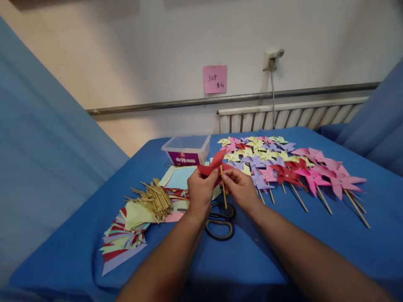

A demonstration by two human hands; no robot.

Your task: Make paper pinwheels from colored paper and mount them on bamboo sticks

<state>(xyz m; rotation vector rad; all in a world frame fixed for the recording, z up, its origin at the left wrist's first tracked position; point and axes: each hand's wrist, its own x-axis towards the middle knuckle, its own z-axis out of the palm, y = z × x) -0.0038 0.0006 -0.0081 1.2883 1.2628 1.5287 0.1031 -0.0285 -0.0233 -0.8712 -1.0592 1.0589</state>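
Between my two hands a red paper pinwheel point(217, 159) is held up above the table. My left hand point(201, 186) grips its folded paper near the centre. A thin wooden stick point(223, 188) hangs down from the pinwheel, and my right hand point(242, 186) pinches it near its upper part. The fingertips hide the join of stick and paper. Just below my hands lies a pair of scissors point(220, 230) with black handles, its blades pointing left.
Finished pinwheels point(260, 178) in several colours spread over the right of the blue table point(248, 268). On the left lie a bundle of sticks point(157, 199) and fanned coloured paper point(126, 243). A clear plastic box point(189, 144) stands behind, near the wall.
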